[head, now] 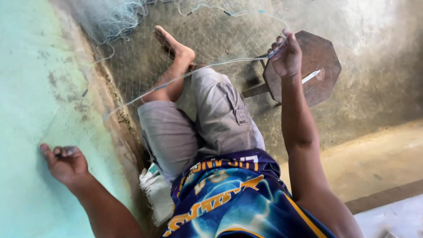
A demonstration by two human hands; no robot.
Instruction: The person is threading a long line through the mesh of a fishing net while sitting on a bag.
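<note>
A fine, nearly clear fishing net (132, 66) with a pale blue edge line (207, 66) stretches across my lap and over the concrete floor. My right hand (287, 56) is raised out in front with its fingers pinched on the net's line. Low at the left, my left hand (65, 162) is closed on another part of the net, against the pale green wall (26, 110). The line runs taut between the two hands. I sit with grey shorts and one bare foot (176, 46) stretched forward under the net.
A small octagonal wooden stool (317, 66) stands just beyond my right hand, with a thin white tool (311, 76) lying on it. More net is bunched at the top left (119, 20). A white sack (155, 189) lies beside my hip. A lighter step (374, 158) runs on the right.
</note>
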